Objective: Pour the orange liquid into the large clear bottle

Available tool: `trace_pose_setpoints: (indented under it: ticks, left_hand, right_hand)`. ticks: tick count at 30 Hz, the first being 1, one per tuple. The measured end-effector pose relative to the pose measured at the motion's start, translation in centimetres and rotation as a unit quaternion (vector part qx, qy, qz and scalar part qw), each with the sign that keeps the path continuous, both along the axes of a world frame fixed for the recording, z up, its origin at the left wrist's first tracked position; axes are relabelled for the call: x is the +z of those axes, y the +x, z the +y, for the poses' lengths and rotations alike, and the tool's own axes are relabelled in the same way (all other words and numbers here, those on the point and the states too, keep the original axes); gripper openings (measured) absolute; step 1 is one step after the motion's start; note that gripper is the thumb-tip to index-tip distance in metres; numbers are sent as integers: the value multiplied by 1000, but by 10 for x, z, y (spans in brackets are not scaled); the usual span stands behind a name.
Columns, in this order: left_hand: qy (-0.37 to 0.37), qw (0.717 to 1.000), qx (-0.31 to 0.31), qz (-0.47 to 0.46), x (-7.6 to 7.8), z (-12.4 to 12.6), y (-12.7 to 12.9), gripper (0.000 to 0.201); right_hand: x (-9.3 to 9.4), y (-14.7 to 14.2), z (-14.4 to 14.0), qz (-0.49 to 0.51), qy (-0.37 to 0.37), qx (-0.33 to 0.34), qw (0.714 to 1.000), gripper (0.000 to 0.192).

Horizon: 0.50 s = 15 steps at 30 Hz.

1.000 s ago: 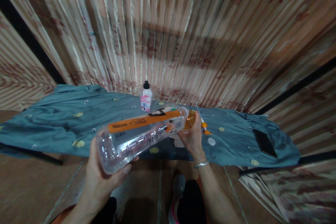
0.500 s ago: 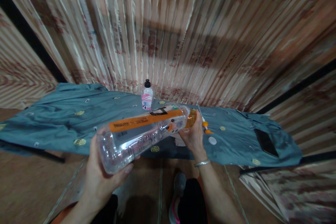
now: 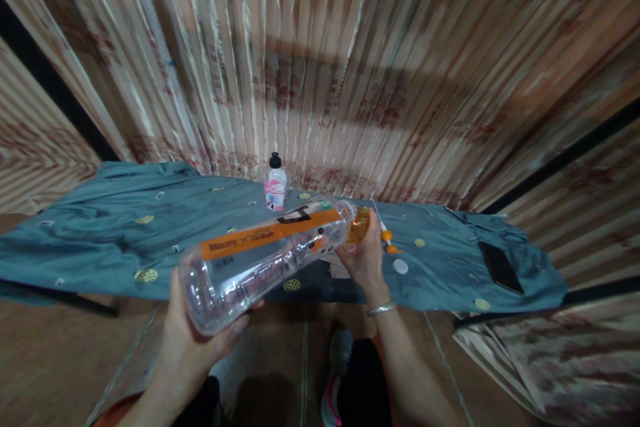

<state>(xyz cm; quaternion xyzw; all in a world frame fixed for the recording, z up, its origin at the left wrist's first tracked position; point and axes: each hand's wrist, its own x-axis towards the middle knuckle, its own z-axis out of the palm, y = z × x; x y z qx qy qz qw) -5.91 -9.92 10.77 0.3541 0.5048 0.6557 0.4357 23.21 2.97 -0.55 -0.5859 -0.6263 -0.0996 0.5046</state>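
Left hand [image 3: 193, 337] grips the base of a tilted clear bottle [image 3: 265, 257]; right hand [image 3: 365, 257] clasps its orange-capped neck above a teal-draped surface [image 3: 100, 240].

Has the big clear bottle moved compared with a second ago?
No. The clear bottle lies tilted in both hands as before, its neck just below the small pink bottle.

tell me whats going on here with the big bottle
A person holds a large clear plastic bottle with an orange label on its side above a table draped in blue cloth. The left hand cups its base, and the right hand grips the neck end, where something orange shows. On the cloth stand a small pink-labelled bottle, a white cap and a dark phone.
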Motion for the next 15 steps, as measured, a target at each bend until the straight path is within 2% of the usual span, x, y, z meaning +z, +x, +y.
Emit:
trace_pose_setpoints:
  ticks: [4, 9, 15]
  left_hand:
    - [5, 1000, 10, 14, -5, 1, -1, 95]
    - [0, 1000, -8, 14, -13, 1, -5, 99]
    - [6, 1000, -5, 4, -8, 1, -3, 99]
  right_hand:
    - [0, 0, 1, -1, 0, -2, 1000, 108]
    - [1, 0, 2, -5, -4, -6, 1000, 108]
    - [2, 0, 1, -5, 3, -6, 1000, 108]
